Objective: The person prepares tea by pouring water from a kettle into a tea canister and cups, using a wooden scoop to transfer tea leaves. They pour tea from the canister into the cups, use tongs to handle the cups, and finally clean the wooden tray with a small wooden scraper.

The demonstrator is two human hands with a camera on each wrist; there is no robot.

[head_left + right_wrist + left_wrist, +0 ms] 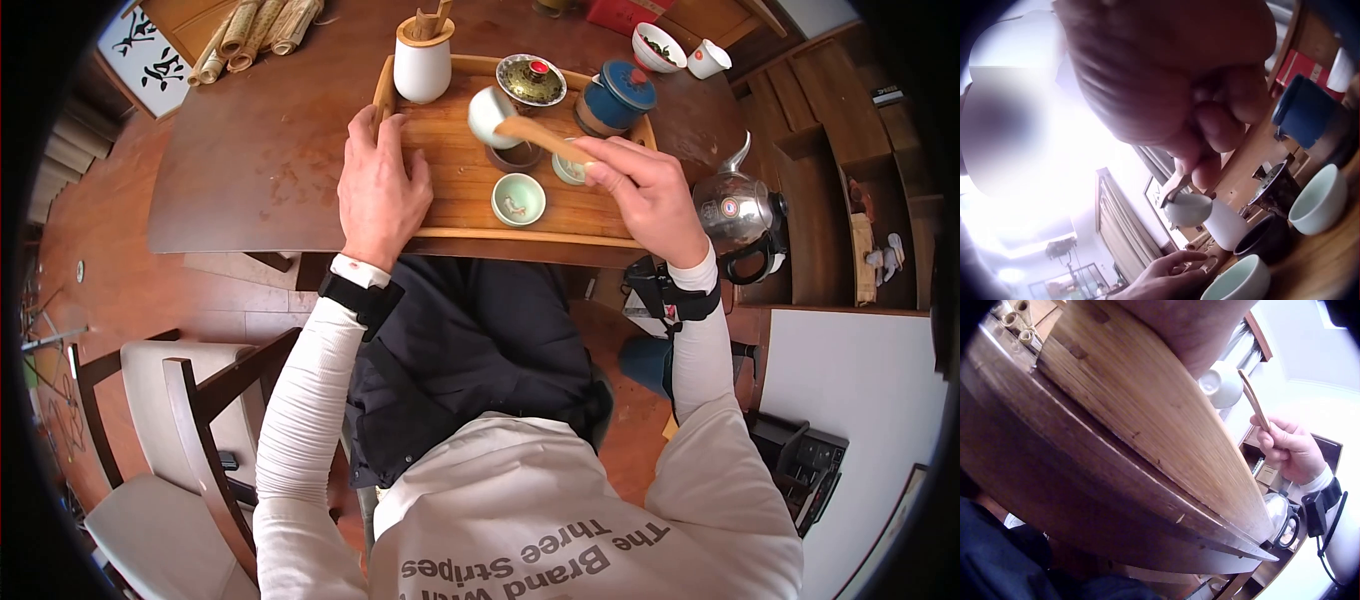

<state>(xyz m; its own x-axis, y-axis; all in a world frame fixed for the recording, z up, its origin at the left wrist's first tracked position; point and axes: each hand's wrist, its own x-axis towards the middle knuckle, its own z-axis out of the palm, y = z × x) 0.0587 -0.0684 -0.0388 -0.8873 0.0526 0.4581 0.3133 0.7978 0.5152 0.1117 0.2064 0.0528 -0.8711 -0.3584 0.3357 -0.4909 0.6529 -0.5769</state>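
My right hand [652, 195] grips the end of wooden tongs [545, 137], which hold a small white cup [490, 117] tilted above the wooden tray [455, 195]. Below that cup is a dark cup [1264, 240]. A pale green cup [518, 200] stands nearer the front rim, and another pale cup [1319, 201] is partly hidden by my right hand in the head view. My left hand [383, 190] rests at the tray's left side, fingers loosely bent and holding nothing.
On the tray's back half stand a white holder [422, 72] with wooden tools, a patterned lidded bowl [530, 82] and a blue lidded jar [618, 97]. A metal kettle [733, 208] is to the right. Rolled mats [240, 35] and a white bowl [658, 48] lie farther back.
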